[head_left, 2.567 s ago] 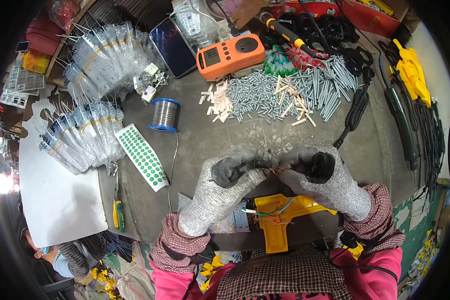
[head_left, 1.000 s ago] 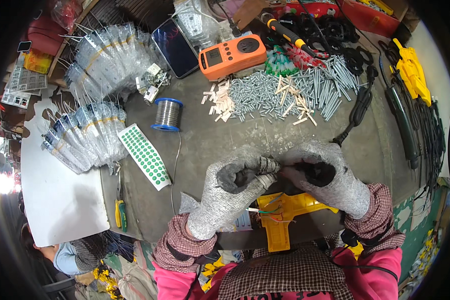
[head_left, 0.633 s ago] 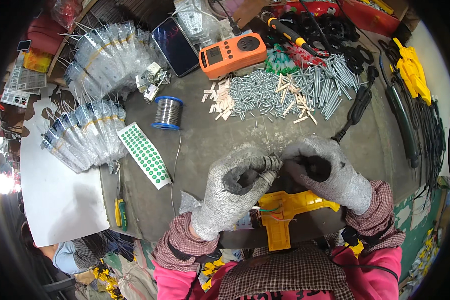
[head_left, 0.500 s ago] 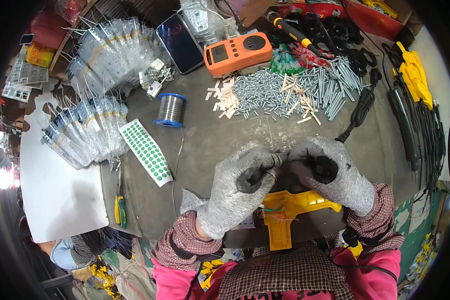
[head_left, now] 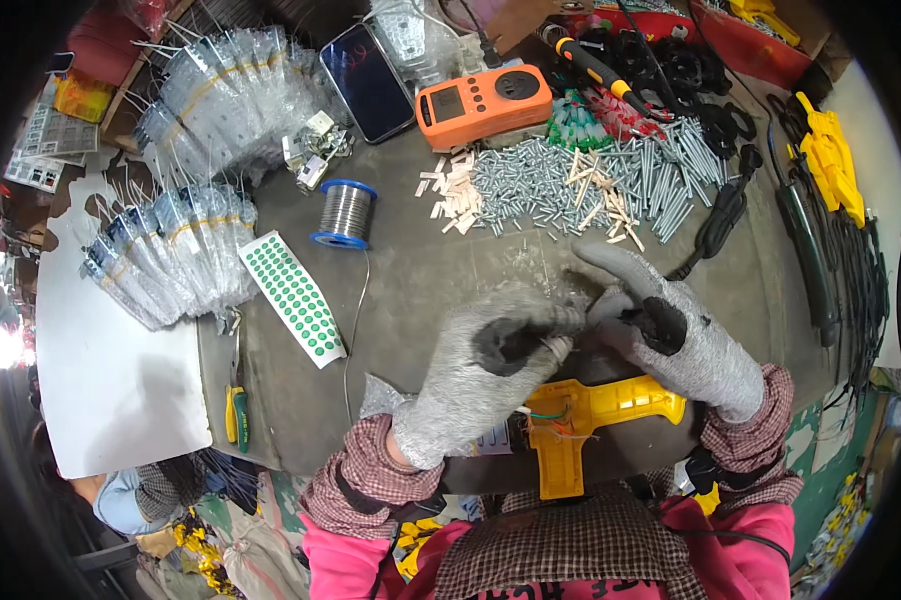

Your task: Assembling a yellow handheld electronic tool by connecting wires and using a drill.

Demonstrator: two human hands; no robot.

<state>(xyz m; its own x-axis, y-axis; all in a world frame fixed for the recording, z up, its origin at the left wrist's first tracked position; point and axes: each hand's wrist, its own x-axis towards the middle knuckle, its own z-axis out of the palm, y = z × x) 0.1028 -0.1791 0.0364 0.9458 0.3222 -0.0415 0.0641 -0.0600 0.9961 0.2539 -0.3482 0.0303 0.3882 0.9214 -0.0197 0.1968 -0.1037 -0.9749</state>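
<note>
Both my hands wear grey knit gloves with dark palm patches and meet in front of me. My left hand [head_left: 481,365] is closed, thumb and fingertips pinched together. My right hand [head_left: 686,340] touches or nearly touches those fingertips; its index finger points up and away while the others curl in. Whatever sits between the fingers is small, dark and mostly hidden. Just below the hands lies a yellow plastic housing [head_left: 561,465], T-shaped and hollow side up. Thin green and reddish wires [head_left: 563,428] come out of it at the left.
Screws [head_left: 531,190], wooden pegs [head_left: 458,200] and an orange meter [head_left: 486,105] lie at the back. Leftward are a solder spool [head_left: 346,215], green-dot stickers [head_left: 291,300], pliers [head_left: 237,410] and bagged parts [head_left: 176,250]. Black cables [head_left: 721,225] and a yellow housing [head_left: 831,160] lie rightward.
My right index finger has lifted from its curled pinch and now stretches away. The right hand has turned slightly, and my left hand has shifted a little. The yellow housing stays where it was.
</note>
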